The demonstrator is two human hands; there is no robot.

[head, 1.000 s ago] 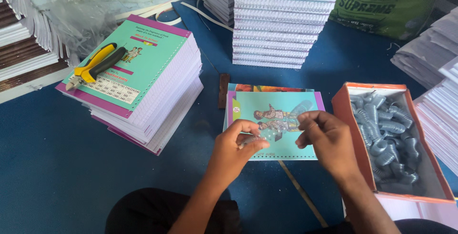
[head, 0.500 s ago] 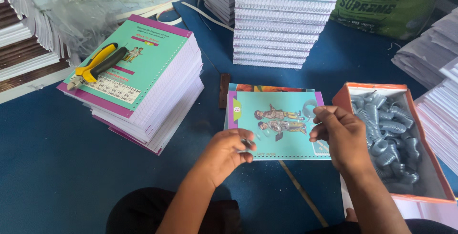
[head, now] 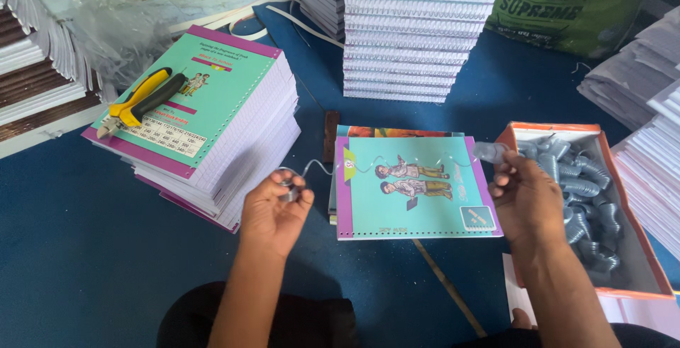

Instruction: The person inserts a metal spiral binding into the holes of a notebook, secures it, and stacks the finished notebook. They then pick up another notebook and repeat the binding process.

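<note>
My left hand (head: 278, 205) pinches one coiled end of a silvery spiral wire (head: 320, 167) to the left of a teal notebook (head: 414, 188). My right hand (head: 523, 193) grips the other coiled end near the notebook's upper right corner. The wire is stretched thin across the notebook's top edge between both hands. The notebook lies flat on the blue surface, punched holes along its near edge, on top of another book.
An orange box (head: 511, 139) of silvery spiral coils stands at the right. A tall stack of teal notebooks (head: 241, 142) at the left carries yellow-handled pliers (head: 138, 100). A stack of bound books (head: 411, 29) and a green sack (head: 567, 4) stand behind.
My hands have moved apart from over the notebook's middle, the left going left and the right going right, pulling the coil out into a long stretched wire.
</note>
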